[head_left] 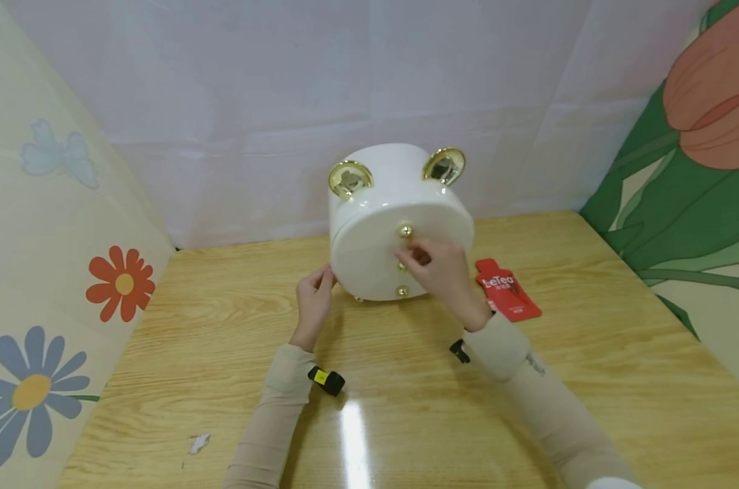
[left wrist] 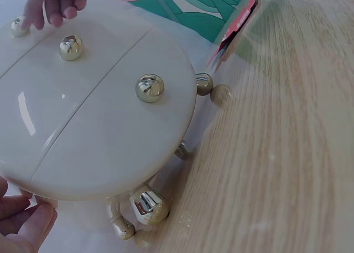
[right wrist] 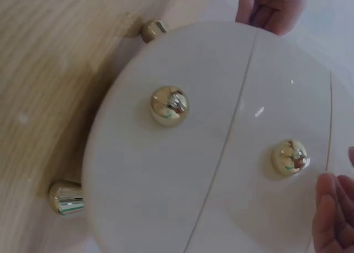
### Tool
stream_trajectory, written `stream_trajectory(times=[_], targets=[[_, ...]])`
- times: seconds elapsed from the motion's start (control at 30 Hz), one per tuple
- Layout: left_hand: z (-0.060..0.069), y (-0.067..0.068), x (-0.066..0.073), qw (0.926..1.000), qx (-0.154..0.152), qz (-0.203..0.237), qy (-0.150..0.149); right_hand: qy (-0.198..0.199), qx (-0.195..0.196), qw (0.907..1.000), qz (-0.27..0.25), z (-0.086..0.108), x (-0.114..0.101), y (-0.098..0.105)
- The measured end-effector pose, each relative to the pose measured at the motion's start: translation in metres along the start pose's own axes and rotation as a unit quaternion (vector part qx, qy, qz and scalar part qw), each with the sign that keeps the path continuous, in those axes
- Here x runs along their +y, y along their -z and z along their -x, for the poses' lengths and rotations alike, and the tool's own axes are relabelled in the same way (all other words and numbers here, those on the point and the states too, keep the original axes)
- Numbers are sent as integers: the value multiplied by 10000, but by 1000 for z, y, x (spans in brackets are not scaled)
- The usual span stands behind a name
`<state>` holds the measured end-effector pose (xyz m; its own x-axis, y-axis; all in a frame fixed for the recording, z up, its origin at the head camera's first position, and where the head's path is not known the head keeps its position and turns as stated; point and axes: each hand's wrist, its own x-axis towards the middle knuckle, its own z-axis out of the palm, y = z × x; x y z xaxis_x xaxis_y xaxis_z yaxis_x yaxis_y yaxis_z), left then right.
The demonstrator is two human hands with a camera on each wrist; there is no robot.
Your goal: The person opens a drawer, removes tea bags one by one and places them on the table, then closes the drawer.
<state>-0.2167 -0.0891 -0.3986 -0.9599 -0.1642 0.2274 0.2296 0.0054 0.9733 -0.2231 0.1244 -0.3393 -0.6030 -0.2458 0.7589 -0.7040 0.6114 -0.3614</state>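
A white, round-fronted jewelry box [head_left: 369,255] stands on the table, with gold-rimmed ears [head_left: 351,178] on top and gold feet [left wrist: 149,205] below. Seams cross its front face, which carries a column of gold knobs [head_left: 403,291]. At the box's lower left side, my left hand [head_left: 313,299] touches the edge with bent fingers; the left wrist view has its fingertips [left wrist: 38,222] by the rim. My right hand [head_left: 439,272] is in front of the face near the upper and middle knobs. Its loosely bent fingers [right wrist: 327,208] lie close to the upper seam, with no knob visibly gripped.
A red LeTea packet [head_left: 507,291] lies right of the box, partly behind my right wrist. A small pale scrap or worn patch [head_left: 199,443] shows at the table's front left. A white cloth [head_left: 253,115] hangs behind, between flower-painted side panels [head_left: 712,224].
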Motion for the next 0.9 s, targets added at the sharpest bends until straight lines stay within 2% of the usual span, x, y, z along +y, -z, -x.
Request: stream_trajectory(times=[0.13, 0.63, 0.9], targets=[[-7, 1, -17, 10000, 72, 35, -36, 180, -300, 9992, 166, 7, -3, -3], [-6, 1, -16, 9999, 3, 94, -83, 87, -367, 9972, 650, 14, 2, -6], [-7, 1, -16, 9998, -3, 174, -26, 455, -462, 9916, 1119, 18, 7, -10]])
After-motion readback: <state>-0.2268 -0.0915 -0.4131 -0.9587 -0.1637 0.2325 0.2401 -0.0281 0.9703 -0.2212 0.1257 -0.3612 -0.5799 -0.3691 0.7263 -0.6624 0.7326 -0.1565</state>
